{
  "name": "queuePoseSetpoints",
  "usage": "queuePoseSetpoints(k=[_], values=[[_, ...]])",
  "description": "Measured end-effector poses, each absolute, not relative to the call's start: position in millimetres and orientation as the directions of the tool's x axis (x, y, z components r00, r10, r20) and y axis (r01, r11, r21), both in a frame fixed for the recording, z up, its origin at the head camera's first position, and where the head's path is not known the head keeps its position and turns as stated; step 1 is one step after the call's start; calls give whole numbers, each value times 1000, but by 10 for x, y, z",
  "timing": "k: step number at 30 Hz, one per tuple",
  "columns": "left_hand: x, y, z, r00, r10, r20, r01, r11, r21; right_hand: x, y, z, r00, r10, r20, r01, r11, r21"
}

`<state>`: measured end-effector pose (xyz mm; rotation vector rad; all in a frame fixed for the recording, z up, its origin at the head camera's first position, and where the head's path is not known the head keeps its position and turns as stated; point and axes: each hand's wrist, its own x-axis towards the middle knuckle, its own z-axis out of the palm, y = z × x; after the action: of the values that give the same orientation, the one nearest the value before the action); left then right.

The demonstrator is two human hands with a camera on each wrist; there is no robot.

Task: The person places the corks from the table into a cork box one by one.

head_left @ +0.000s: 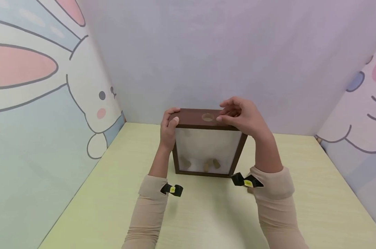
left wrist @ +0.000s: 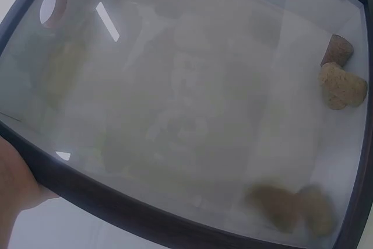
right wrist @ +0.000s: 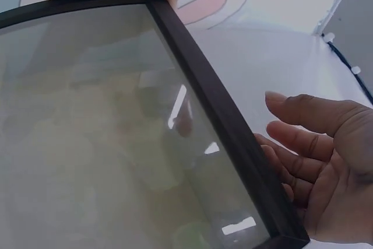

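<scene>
A shadow box [head_left: 191,118] with a dark brown frame and a clear front stands upright on the table, a round hole [head_left: 208,117] in its top. Several corks [head_left: 216,163] lie inside along the bottom; in the left wrist view, some corks [left wrist: 344,86] show sharply and others are blurred. My left hand [head_left: 168,129] grips the upper left corner, thumb in front and fingers over the top. At the top right, my right hand [head_left: 247,116] hovers beside the hole with fingers loosely bent. Nothing shows between its thumb and fingers [right wrist: 297,138] in the right wrist view.
The pale yellow table [head_left: 113,204] extends around the box. A small brown piece [head_left: 250,190] lies on it, partly hidden by the right wrist's black camera mount [head_left: 247,180]. Behind is a plain pale wall [head_left: 206,52], with cartoon-printed panels on both sides.
</scene>
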<state>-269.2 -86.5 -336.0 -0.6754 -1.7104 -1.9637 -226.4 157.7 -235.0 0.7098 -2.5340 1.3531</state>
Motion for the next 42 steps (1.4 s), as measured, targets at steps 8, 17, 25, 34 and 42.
queuePoseSetpoints(k=[8,17,25,34,42], values=[[-2691,-885,-3362,-762,4,647,641,-138,755,-1999,1994,-2335,-800,-388,458,-601,523,-605],[-2689,-879,-3371,-769,13,639,628,-163,761,-1844,2353,-2484,-804,-392,448,-595,527,-607],[-2696,-873,-3378,-767,8,642,635,-143,760,-1828,2518,-2729,-865,-364,345,-499,560,-661],[-2682,-876,-3375,-774,-17,633,629,-139,765,-1886,2686,-3150,-878,-433,203,-427,522,-738],[-2670,-859,-3374,-773,-13,634,630,-133,766,-1886,2790,-3560,-888,-454,76,-333,520,-786]])
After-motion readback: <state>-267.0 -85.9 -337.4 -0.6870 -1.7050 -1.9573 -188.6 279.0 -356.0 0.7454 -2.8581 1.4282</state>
